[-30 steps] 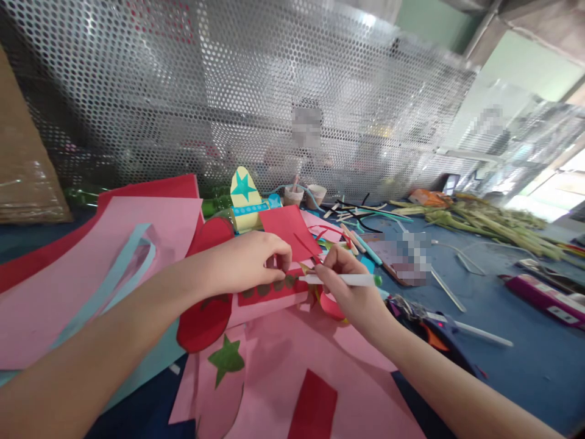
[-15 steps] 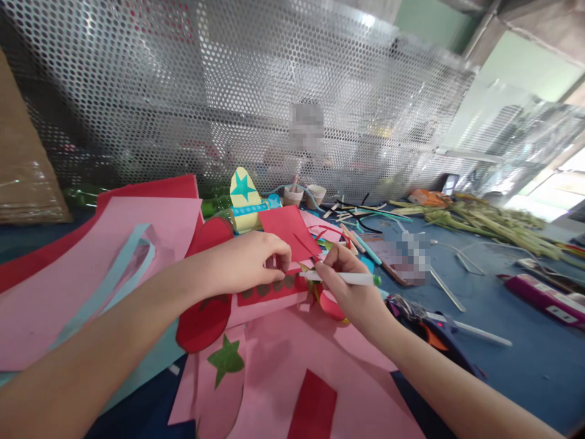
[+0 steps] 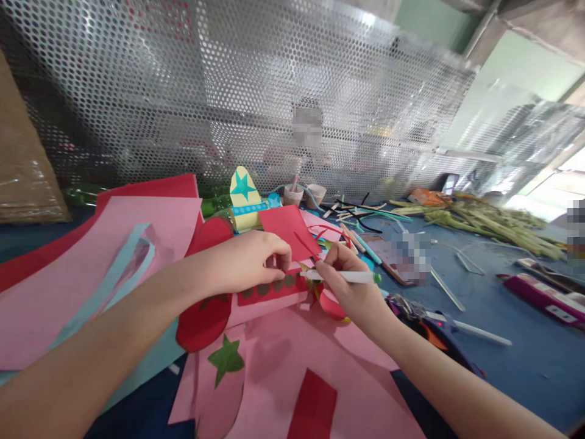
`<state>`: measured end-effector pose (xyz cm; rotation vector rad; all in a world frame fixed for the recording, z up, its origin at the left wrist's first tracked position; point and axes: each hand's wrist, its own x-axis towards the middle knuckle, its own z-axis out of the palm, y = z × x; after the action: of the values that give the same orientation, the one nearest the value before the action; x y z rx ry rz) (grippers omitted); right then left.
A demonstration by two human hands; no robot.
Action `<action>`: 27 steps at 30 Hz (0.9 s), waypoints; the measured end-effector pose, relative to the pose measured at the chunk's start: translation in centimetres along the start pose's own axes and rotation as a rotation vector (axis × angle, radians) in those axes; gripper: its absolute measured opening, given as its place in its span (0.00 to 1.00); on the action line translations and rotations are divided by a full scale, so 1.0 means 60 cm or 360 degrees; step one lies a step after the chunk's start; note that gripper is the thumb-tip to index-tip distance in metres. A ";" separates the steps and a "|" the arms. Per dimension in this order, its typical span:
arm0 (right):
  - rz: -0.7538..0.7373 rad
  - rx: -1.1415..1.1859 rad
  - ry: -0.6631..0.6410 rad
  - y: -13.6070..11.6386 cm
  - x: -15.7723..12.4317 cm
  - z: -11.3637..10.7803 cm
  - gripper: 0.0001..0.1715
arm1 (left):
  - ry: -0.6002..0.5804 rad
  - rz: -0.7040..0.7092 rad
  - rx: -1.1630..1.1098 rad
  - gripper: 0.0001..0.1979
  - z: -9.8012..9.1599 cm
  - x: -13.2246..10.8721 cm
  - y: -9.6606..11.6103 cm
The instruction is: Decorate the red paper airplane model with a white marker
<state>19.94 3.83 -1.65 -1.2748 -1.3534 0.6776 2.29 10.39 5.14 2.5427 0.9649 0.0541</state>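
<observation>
My left hand [image 3: 256, 259] rests with bent fingers on a pink paper-wrapped tube [image 3: 274, 310], at the red strip [image 3: 302, 277] with dark round dots. Its fingertips are partly hidden. A slim white marker pen [image 3: 359, 277] with a green end is pinched in my right hand [image 3: 350, 274], its tip pointing left toward the dots. Red rounded paper fins [image 3: 203, 329] stick out at the tube's left end. Below lie a pink paper piece with a green star [image 3: 226, 361] and a red paper piece [image 3: 314, 402].
Pink paper [image 3: 150, 238] with a light blue strip lies at left. Behind the tube stand a yellow paper rocket [image 3: 247, 213] and small cups [image 3: 293, 195]. To the right are a phone [image 3: 395, 259], a glue gun [image 3: 434, 332], a purple object [image 3: 542, 299] and dried stalks [image 3: 493, 225].
</observation>
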 end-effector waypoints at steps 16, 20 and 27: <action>-0.0019 0.0009 0.0014 -0.002 0.001 -0.003 0.16 | -0.0016 -0.0025 0.0003 0.03 -0.001 0.000 0.001; 0.0000 0.0014 0.0004 0.001 0.002 -0.004 0.16 | -0.0014 -0.0024 0.0001 0.03 -0.001 0.000 0.002; 0.0009 0.0038 0.0007 -0.003 0.001 -0.003 0.15 | 0.0001 -0.0019 0.0006 0.03 0.001 0.001 -0.001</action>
<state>20.08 3.81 -1.43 -1.2608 -1.3346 0.6926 2.30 10.44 5.06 2.5405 0.9810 0.0497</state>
